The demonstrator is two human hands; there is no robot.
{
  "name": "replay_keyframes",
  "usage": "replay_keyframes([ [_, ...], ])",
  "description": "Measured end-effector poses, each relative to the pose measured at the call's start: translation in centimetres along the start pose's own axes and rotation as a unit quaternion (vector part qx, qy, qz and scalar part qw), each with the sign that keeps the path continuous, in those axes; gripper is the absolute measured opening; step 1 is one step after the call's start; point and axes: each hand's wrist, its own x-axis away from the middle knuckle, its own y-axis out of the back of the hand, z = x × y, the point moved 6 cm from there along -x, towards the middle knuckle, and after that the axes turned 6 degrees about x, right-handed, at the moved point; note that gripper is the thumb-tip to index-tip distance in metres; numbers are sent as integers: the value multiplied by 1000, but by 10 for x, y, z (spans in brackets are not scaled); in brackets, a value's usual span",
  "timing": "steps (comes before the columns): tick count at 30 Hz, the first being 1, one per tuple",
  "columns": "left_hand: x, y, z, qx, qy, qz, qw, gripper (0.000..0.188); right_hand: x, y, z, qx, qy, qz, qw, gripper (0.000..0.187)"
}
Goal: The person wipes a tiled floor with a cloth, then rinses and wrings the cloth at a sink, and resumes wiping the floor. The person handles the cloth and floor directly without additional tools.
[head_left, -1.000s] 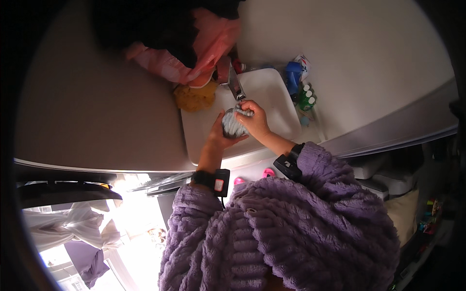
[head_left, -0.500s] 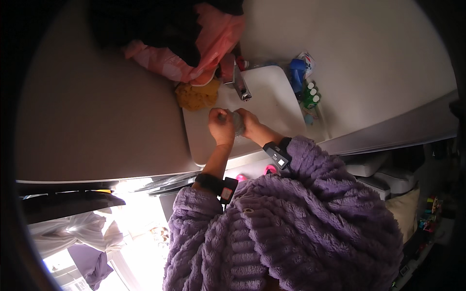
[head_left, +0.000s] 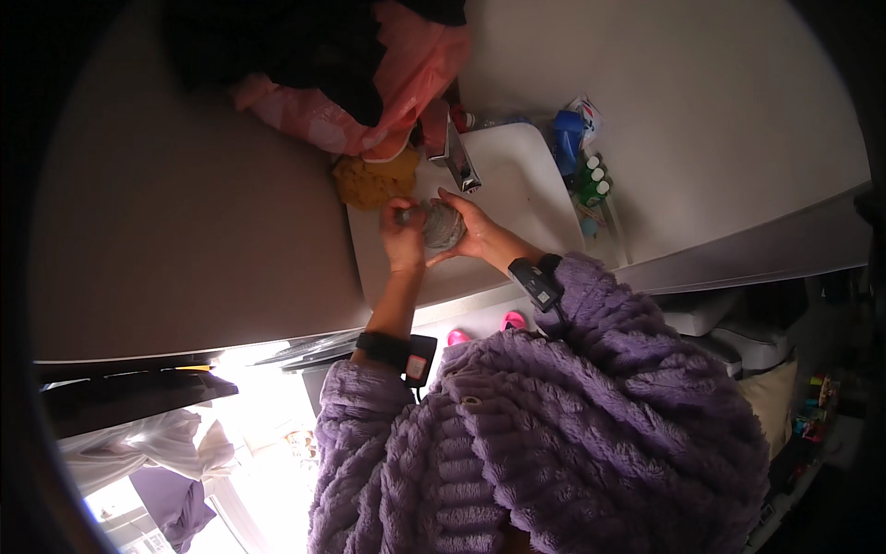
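A grey, rounded bundle [head_left: 444,226], its surface creased, is held between my hands over the white sink [head_left: 378,283]. My right hand [head_left: 476,233] cups it from the right, thumb and fingers around its side. On the left side, my left hand [head_left: 403,242] has its fingers curled at the bundle's edge, a little smeared by motion. Whether the bundle is cloth or some other material, I cannot tell. Just beyond the hands, a chrome faucet [head_left: 454,164] reaches over the basin.
A mustard-yellow cloth [head_left: 378,179] lies at the sink's far left corner, below a pink plastic bag [head_left: 420,65] and dark fabric. Along the right rim stand a blue container [head_left: 567,136] and green bottles [head_left: 592,177] with white caps. Pink footwear [head_left: 513,320] shows below.
My hands have moved slightly apart, and more of the grey bundle shows between them. The left hand has shifted a little left, and the right palm has turned further into view.
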Motion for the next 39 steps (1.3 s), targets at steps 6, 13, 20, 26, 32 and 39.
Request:
replay_keyframes([
  [6,21,20,45,157,474,-66,864,49,21,-11,37,323,361,-159,860,27],
  [13,10,12,39,229,366,-124,893,24,13,-7,15,70,343,-166,922,19],
  [20,16,-3,-29,-136,-32,-103,985,20,-15,5,-15,-52,52,-121,990,17],
  [26,35,-48,-78,-284,-261,92,918,16,-15,0,-27,-67,-124,135,981,21],
  [32,60,-78,-83,-349,-338,206,849,18,13,-26,16,728,179,324,577,46],
  [39,82,-98,-76,-391,-410,267,780,20,75,-54,60,600,67,375,703,63],
])
